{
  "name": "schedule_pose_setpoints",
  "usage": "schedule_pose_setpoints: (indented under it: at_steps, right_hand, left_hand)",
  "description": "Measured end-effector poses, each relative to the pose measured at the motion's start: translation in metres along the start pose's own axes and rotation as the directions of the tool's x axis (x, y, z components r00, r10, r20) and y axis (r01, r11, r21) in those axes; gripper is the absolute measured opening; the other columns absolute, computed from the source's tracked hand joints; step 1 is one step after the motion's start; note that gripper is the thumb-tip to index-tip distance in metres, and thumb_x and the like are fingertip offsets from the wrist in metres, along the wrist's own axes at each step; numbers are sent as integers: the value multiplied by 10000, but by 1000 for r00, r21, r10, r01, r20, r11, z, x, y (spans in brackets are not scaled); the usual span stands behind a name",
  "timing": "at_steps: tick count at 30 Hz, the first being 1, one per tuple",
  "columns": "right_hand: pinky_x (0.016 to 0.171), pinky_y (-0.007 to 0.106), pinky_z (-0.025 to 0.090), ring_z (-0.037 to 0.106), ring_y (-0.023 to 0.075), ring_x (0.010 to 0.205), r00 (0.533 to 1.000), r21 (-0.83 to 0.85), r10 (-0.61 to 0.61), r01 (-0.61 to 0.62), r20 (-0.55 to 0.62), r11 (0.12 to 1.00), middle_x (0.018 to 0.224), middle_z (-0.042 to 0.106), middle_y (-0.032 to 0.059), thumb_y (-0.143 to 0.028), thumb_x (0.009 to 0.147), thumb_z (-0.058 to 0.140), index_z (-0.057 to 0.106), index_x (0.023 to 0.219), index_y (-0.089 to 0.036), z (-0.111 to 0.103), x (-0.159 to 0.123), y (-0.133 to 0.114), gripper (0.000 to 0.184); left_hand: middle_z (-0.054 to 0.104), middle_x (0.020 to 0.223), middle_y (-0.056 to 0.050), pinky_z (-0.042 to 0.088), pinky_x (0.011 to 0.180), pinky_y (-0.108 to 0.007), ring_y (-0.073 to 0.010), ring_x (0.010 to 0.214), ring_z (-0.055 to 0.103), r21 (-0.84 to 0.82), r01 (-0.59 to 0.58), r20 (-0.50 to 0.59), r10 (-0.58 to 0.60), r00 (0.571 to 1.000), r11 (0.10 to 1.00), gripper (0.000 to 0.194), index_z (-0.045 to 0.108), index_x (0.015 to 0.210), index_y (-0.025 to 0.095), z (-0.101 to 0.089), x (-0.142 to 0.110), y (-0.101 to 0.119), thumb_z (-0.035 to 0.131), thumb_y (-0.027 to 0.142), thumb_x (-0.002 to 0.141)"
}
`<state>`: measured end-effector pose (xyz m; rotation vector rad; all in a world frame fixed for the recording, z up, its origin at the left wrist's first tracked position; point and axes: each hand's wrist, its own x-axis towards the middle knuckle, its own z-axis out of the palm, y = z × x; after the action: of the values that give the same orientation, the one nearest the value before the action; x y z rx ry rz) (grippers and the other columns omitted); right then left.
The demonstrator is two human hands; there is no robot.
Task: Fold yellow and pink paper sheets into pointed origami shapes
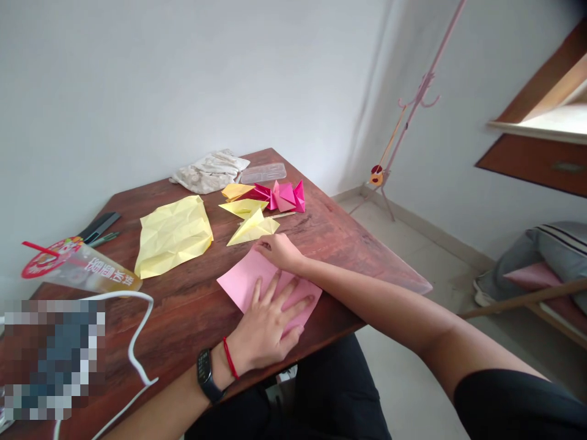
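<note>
My left hand (pixel 268 324), with a black watch and a red string on the wrist, lies flat on a pink paper sheet (pixel 243 282), fingers spread. My right hand (pixel 278 252) rests at the sheet's far edge, fingers together; I cannot tell whether it pinches the paper. Beyond it lie folded pale yellow paper pieces (pixel 252 227) and a cluster of folded magenta and pink paper (pixel 285 197). A crumpled yellow paper sheet (pixel 173 237) lies to the left, on the wooden table (pixel 334 244).
A plastic cup with a red straw (pixel 77 266), a white cable (pixel 137 330) and a dark case (pixel 98 227) lie at the table's left. A cloth (pixel 211 171) and a clear plastic box (pixel 263 173) sit at the far end. A coat stand (pixel 413 104) and a bed (pixel 541 287) stand right.
</note>
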<state>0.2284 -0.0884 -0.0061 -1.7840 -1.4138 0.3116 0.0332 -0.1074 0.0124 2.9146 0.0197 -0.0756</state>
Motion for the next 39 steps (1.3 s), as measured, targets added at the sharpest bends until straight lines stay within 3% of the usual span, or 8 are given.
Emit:
schedule_pose_setpoints:
  at_steps: [8, 15, 17, 19, 22, 25, 28, 39]
  right_hand:
    - [655, 237, 399, 674, 169, 746, 1000, 13, 9, -10, 11, 1000, 829, 769, 42, -155, 908, 650, 777, 844, -172, -1, 1, 0, 143]
    - [664, 249, 447, 661, 165, 710, 996, 172, 56, -43, -69, 984, 812, 772, 40, -201, 899, 655, 775, 814, -176, 0, 1, 2, 149]
    - [699, 267, 487, 680, 180, 742, 983, 317, 76, -20, -166, 948, 837, 776, 55, -291, 913, 643, 766, 826, -168, -3, 3, 2, 194]
    - [739, 292, 520, 699, 206, 803, 957, 434, 104, 25, -271, 901, 878, 779, 76, -380, 915, 630, 756, 846, -164, -9, 5, 1, 259]
    - [747, 321, 540, 706, 237, 841, 903, 509, 195, 31, -383, 860, 909, 780, 98, -482, 883, 653, 745, 882, -163, -19, 7, -2, 332]
    - [719, 329, 544, 698, 240, 813, 867, 527, 267, -5, -421, 850, 886, 774, 96, -555, 851, 674, 734, 883, -166, -24, 6, -6, 395]
    - [712, 327, 538, 685, 235, 804, 863, 496, 268, -23, -429, 868, 877, 764, 94, -572, 851, 681, 730, 883, -167, -21, 2, -9, 410]
    - [670, 318, 526, 670, 232, 772, 897, 394, 188, -17, -400, 919, 853, 769, 95, -605, 846, 682, 753, 887, -154, -8, -4, -24, 459]
  left_hand:
    - [183, 1698, -139, 56, 1253, -644, -378, 1581, 91, -222, -153, 20, 162, 987, 963, 944, 213, 1641, 184, 1, 6, 23, 500, 729, 925]
    - [724, 1301, -72, 468, 1128, -399, -237, 1258, 648, -527, -248, -239, 139, 961, 813, 320, 707, 1263, 242, -31, -10, -17, 514, 362, 1038]
    - [733, 1265, -56, 441, 1155, -429, -240, 1269, 630, -414, -175, -474, -47, 879, 893, 223, 742, 1126, 261, -34, -15, -43, 550, 291, 1017]
    - [606, 1442, -78, 324, 1228, -526, -303, 1412, 490, -345, 46, -718, -295, 630, 937, 203, 717, 1136, 259, -33, -17, -70, 630, 335, 968]
    - [450, 1571, -140, 377, 1195, -500, -314, 1464, 423, -696, 41, -649, -652, 393, 717, 541, 508, 1417, 243, -26, -16, -97, 653, 454, 940]
    - [605, 1414, -171, 565, 972, -414, -300, 1254, 630, -963, -93, -251, -727, 639, 252, 649, 445, 1458, 201, -20, -14, -101, 608, 558, 940]
    - [737, 1146, -127, 594, 794, -354, -273, 991, 716, -997, -64, -78, -611, 787, 45, 620, 599, 1297, 159, -19, -15, -93, 683, 599, 868]
    - [707, 840, -73, 531, 654, -317, -227, 738, 654, -981, -190, -118, -661, 742, -39, 516, 715, 962, 155, -13, -18, -103, 698, 643, 797]
